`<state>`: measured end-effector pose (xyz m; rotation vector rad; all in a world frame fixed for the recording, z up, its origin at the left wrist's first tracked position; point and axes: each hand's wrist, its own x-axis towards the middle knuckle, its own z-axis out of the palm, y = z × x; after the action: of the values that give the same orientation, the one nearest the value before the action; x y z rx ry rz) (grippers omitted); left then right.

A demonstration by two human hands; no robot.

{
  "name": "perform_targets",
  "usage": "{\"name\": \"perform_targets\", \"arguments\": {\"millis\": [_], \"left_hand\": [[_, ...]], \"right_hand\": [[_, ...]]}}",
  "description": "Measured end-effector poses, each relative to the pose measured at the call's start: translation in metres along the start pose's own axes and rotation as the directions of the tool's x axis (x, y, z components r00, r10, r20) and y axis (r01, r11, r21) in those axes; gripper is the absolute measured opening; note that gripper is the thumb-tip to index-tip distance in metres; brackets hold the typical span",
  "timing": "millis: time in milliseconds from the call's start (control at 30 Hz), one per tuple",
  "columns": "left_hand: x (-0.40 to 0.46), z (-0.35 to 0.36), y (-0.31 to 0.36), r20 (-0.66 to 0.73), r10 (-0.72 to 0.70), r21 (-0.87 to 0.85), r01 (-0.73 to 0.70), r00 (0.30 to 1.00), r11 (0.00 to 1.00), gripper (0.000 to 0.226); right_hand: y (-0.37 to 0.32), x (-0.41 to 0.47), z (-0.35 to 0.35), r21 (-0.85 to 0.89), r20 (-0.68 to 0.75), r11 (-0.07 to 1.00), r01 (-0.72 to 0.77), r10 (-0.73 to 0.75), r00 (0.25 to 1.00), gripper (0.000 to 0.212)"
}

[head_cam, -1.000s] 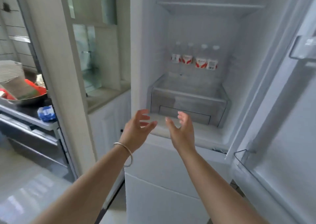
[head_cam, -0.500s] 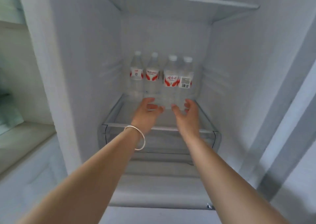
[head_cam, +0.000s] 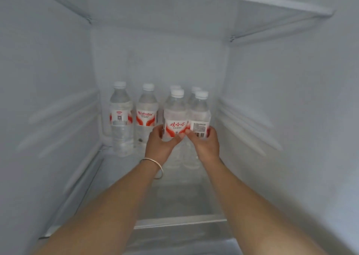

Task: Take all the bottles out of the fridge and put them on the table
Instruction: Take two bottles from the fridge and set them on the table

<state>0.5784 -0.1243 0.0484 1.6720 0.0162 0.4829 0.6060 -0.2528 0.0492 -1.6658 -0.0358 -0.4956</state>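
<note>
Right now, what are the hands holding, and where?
Left hand grips one water bottle at its label; right hand grips the neighbouring bottle likewise.

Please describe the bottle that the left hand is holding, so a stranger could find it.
On the fridge shelf, look at the front right pair of bottles. The left hand grips the left one; only its label shows large red Chinese characters.
</note>
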Motion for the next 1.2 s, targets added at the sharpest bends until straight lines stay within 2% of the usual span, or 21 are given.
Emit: {"name": "perform_targets", "arguments": {"millis": [33,100,200,267,400,633,733,867,967,1200], "left_hand": [[0.004,0.004,-0.002,-0.011,0.023,-0.010,-0.023,1.000,1.000,0.038],[0.010,0.013,-0.006,-0.048,0.060,-0.051,-0.063,0.997,0.997,0.035],[0.016,0.023,-0.012,-0.093,0.065,-0.075,-0.072,0.994,0.995,0.063],[0.016,0.026,-0.012,-0.115,0.061,-0.092,-0.072,0.991,0.993,0.069],[0.005,0.022,-0.002,-0.136,0.063,-0.087,-0.075,0.989,0.993,0.058],[-0.045,-0.005,0.039,-0.135,0.098,-0.125,-0.115,0.986,0.985,0.061],[-0.084,-0.022,0.058,-0.102,0.129,-0.156,-0.144,0.986,0.977,0.057],[-0.152,-0.049,0.078,-0.052,0.147,-0.184,-0.155,0.988,0.971,0.035],[-0.209,-0.067,0.089,0.022,0.161,-0.193,-0.153,0.987,0.969,0.043],[-0.343,-0.082,0.108,0.231,0.156,-0.211,-0.107,0.961,0.972,0.043]], "right_hand": [[0.003,0.003,0.001,0.014,0.023,1.000,-0.007,0.007,1.000,0.034],[0.007,0.006,0.003,0.047,0.033,0.998,-0.040,0.038,0.999,0.039],[0.009,0.008,0.006,0.085,-0.007,0.994,-0.067,0.068,0.998,0.040],[0.008,0.006,0.007,0.091,-0.036,0.994,-0.059,0.062,0.997,0.038],[-0.003,-0.007,0.003,0.125,-0.061,0.991,-0.054,0.061,0.996,0.041],[-0.053,-0.064,-0.016,0.154,-0.095,0.988,0.007,0.008,0.995,0.045],[-0.075,-0.107,-0.029,0.165,-0.108,0.985,0.056,-0.038,0.993,0.046],[-0.097,-0.178,-0.048,0.193,-0.131,0.974,0.118,-0.094,0.987,0.045],[-0.110,-0.237,-0.069,0.133,-0.192,0.983,0.124,-0.097,0.977,0.039],[-0.128,-0.376,-0.140,0.051,-0.397,0.995,0.090,-0.062,0.916,0.031]]}}
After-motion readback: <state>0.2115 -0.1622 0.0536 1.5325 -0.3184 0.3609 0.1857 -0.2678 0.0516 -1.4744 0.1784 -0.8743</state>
